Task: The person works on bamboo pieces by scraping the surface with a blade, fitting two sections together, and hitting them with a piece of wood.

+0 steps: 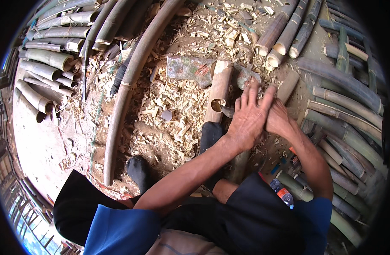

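Note:
A short bamboo length point(221, 83) lies crosswise on a worn, speckled flat piece point(186, 70), pointing away from me. A round hole point(217, 104) is cut in its near part. The curved metal blade of a knife point(228, 111) has its tip at the hole's right edge. My left hand point(248, 115) is closed over the knife just behind the blade, fingers bent forward. Against it on the right, my right hand point(277, 115) is also closed, around where the handle would be. The handle itself is hidden. My sock-covered right foot point(211, 134) touches the bamboo's near end.
Wood chips point(173, 131) cover the ground. A long bamboo pole point(122, 95) lies to the left, beside my left foot point(138, 172). Cut bamboo pieces are stacked at far left point(50, 57) and right point(347, 131). A plastic bottle point(282, 192) lies by my right thigh.

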Motion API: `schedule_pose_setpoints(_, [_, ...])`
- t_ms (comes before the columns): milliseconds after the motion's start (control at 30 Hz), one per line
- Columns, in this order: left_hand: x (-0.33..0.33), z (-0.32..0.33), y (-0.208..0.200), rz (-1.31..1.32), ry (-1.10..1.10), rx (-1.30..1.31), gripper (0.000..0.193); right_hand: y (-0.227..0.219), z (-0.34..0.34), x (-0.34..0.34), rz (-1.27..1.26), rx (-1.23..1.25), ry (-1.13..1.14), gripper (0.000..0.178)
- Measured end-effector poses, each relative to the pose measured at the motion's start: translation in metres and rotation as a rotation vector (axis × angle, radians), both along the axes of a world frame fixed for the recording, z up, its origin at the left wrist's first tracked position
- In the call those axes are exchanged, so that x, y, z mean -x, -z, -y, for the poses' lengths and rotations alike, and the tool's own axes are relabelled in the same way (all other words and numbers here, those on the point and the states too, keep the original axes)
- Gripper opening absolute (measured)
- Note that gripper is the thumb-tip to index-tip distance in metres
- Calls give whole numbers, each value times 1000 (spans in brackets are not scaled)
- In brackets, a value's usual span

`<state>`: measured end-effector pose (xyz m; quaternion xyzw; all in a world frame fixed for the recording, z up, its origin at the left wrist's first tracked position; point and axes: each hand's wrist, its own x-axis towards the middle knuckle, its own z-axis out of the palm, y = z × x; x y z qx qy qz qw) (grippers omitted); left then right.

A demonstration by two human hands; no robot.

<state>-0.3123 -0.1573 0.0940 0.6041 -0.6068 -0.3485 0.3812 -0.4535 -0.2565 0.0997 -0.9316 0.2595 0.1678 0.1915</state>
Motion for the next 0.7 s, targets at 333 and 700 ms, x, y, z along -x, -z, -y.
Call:
schedule_pose_setpoints(333, [2,5,10,-116,-79,-218,122,20,21,-15,67,-225,34,33])
schedule_pose_setpoints(700, [-49,8,-2,-46,677,-542,92,87,-97,1,214,-982,1289,50])
